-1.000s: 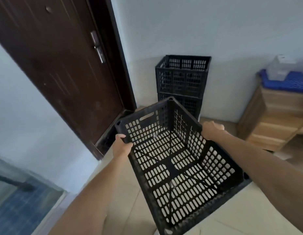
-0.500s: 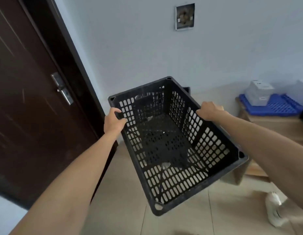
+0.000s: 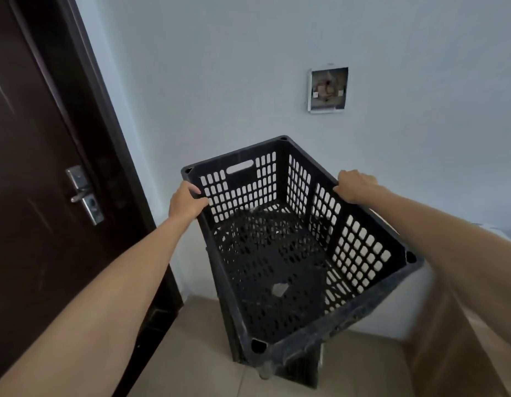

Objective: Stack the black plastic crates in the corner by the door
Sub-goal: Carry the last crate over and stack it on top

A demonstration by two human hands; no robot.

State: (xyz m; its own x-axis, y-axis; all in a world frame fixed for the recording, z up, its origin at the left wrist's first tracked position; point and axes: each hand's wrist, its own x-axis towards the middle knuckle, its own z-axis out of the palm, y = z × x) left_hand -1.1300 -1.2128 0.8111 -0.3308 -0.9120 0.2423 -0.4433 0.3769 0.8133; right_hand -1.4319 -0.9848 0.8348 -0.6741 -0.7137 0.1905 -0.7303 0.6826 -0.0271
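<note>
1. the black crate (image 3: 277, 259) is held up in the corner by the door (image 3: 34, 167), directly over the stack beneath (image 3: 301, 368), of which only a dark strip shows under its near end. i cannot tell whether it rests on the stack yet.
2. the left hand (image 3: 187, 202) grips the left long rim close to the far corner, fingers curled over the edge. the right hand (image 3: 353, 186) grips the right long rim, fingers wrapped over the top.
3. handling, as i judge it: stiff moulded plastic with perforated walls, light for its bulk and not fragile. the rims give firm holds, and the slot handle (image 3: 240, 166) in the far short wall is another.
4. the crate looks turned a little against the stack, so it probably needs squaring before it seats.
5. the crate holds nothing i can make out except a pale patch (image 3: 280, 289) on its base, and i cannot tell if that is a scrap or a gap.
6. further out are the door handle (image 3: 85, 193) on the left, an open wall box (image 3: 328, 90) above, and the tiled floor (image 3: 205, 353) below.
</note>
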